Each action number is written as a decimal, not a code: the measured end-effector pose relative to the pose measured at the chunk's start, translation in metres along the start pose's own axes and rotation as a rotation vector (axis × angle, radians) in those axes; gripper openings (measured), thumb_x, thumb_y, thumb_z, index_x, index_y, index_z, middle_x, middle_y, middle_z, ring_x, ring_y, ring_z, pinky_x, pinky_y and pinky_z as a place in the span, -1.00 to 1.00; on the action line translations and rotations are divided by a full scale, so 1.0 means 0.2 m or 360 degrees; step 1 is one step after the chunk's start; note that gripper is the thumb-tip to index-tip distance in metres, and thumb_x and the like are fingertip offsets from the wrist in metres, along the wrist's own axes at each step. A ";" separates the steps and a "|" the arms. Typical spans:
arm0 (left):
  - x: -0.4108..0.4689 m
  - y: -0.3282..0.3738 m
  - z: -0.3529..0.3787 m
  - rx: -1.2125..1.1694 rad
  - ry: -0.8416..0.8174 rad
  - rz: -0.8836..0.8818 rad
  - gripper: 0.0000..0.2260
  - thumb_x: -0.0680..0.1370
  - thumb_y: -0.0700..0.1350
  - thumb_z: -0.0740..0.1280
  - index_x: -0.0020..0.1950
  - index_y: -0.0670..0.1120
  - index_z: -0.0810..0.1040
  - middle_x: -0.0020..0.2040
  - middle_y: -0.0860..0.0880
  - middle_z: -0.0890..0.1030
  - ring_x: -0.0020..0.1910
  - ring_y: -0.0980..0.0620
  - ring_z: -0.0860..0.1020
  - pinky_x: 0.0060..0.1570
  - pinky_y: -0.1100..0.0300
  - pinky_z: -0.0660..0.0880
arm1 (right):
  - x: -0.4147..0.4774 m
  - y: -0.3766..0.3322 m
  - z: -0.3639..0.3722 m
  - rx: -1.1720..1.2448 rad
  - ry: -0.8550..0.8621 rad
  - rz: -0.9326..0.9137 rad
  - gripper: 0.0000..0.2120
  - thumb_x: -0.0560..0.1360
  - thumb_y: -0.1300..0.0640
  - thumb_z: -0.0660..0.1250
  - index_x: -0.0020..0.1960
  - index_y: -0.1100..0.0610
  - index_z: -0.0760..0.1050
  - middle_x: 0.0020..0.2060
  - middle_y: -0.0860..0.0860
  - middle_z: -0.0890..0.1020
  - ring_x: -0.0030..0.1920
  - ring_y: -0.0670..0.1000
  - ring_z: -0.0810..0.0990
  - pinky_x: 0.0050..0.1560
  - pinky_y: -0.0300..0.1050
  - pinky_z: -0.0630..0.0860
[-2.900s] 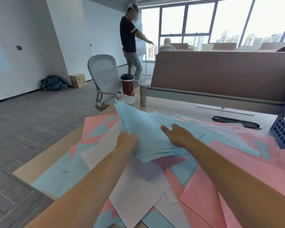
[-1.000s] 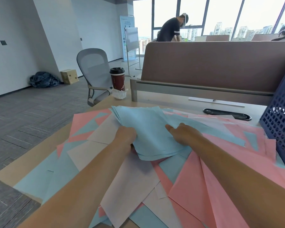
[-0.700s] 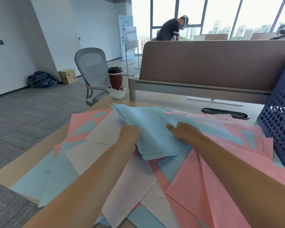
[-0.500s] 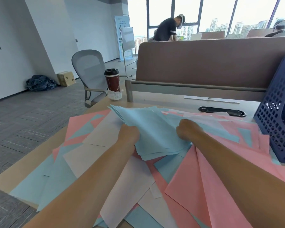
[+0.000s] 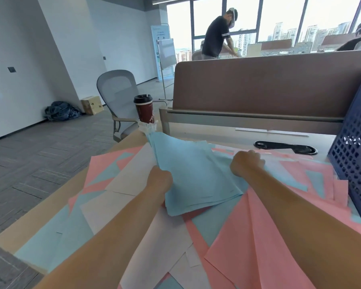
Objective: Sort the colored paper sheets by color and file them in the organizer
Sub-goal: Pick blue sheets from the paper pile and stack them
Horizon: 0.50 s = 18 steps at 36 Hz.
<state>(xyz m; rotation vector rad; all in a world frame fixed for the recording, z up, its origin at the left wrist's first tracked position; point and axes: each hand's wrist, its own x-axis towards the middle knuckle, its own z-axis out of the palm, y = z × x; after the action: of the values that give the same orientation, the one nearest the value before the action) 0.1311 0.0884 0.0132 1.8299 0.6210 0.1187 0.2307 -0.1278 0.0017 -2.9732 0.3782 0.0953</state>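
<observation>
Nearest to me, loose pink sheets point(image 5: 248, 236), white sheets point(image 5: 154, 236) and pale blue sheets point(image 5: 50, 243) lie overlapping and askew across the front of the table point(image 5: 56, 203). Both bare forearms reach out over them. The left hand point(image 5: 159, 180) grips the near left edge of a blue stack point(image 5: 196, 174), fingers curled under it. The stack rests on top of the scattered sheets and its far corner is lifted and fanned. The right hand point(image 5: 247, 163) sits knuckles-up at the stack's right side with fingers curled down out of sight. I cannot tell whether it grips a sheet or only presses on the paper. Further right, the dark blue mesh organizer point(image 5: 354, 163) stands at the table's right edge, its foot on the pink sheets. Beyond the hands a black oval cable port point(image 5: 286, 147) is set in the tabletop. At the far left corner stands a red cup point(image 5: 144, 109) with a black lid, just beside the stack's raised tip. A brown divider point(image 5: 258, 86) runs along the back of the table. A grey chair point(image 5: 117, 90) stands behind the cup. Far off by the windows a person point(image 5: 216, 36) in a dark shirt bends forward.
</observation>
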 end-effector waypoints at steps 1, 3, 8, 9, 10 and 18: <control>0.01 -0.01 0.00 -0.0026 -0.0001 -0.0006 -0.74 0.53 -0.34 0.18 0.17 -0.27 0.52 0.07 -0.24 0.60 0.00 -0.20 0.58 -0.08 0.07 0.49 | 0.01 0.00 0.00 0.0016 -0.0008 0.0022 -0.60 0.53 0.14 0.21 0.36 0.14 0.44 0.36 0.15 0.39 0.33 0.17 0.36 0.30 0.04 0.34; 0.02 -0.01 -0.01 -0.0009 0.0008 0.0004 -0.77 0.53 -0.36 0.17 0.12 -0.28 0.53 -0.02 -0.22 0.60 -0.08 -0.17 0.54 -0.12 0.10 0.44 | 0.04 0.00 0.01 0.0039 -0.0002 0.0046 -0.60 0.54 0.12 0.19 0.36 0.15 0.44 0.36 0.15 0.39 0.33 0.17 0.36 0.29 0.03 0.34; 0.06 -0.02 0.00 0.0026 -0.0013 0.0049 -0.76 0.51 -0.38 0.14 0.08 -0.23 0.53 -0.10 -0.14 0.55 -0.10 -0.16 0.50 -0.28 0.19 0.39 | 0.08 -0.01 0.02 0.0041 0.0003 0.0027 -0.59 0.51 0.05 0.23 0.34 0.11 0.47 0.32 0.12 0.43 0.30 0.16 0.39 0.26 0.02 0.37; 0.06 -0.03 0.00 0.0019 -0.0021 0.0047 -0.74 0.50 -0.37 0.13 0.09 -0.24 0.54 -0.06 -0.15 0.57 -0.08 -0.18 0.53 -0.25 0.18 0.40 | 0.08 -0.01 0.02 0.0038 0.0001 0.0024 -0.58 0.51 0.04 0.24 0.34 0.10 0.47 0.32 0.12 0.43 0.29 0.16 0.40 0.25 0.02 0.38; 0.07 -0.03 0.00 0.0007 -0.0031 0.0039 -0.72 0.49 -0.37 0.13 0.11 -0.24 0.54 -0.03 -0.17 0.59 -0.04 -0.20 0.55 -0.21 0.16 0.43 | 0.08 -0.01 0.02 0.0044 0.0000 0.0026 -0.58 0.50 0.03 0.26 0.34 0.10 0.46 0.31 0.12 0.44 0.29 0.16 0.41 0.24 0.02 0.39; 0.05 -0.04 0.01 -0.0049 -0.0016 0.0123 -0.76 0.50 -0.37 0.14 0.05 -0.14 0.50 -0.11 -0.05 0.54 -0.14 -0.05 0.49 -0.29 0.19 0.36 | 0.12 0.00 0.04 0.0123 0.0009 -0.0014 -0.73 0.46 0.12 0.29 0.15 0.13 0.53 0.17 0.09 0.58 0.19 0.19 0.53 0.16 0.01 0.42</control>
<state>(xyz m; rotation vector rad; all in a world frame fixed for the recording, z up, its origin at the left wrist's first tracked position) 0.1368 0.0928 0.0037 1.8239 0.5387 0.1699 0.2541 -0.1332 -0.0086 -2.8991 0.3611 0.0699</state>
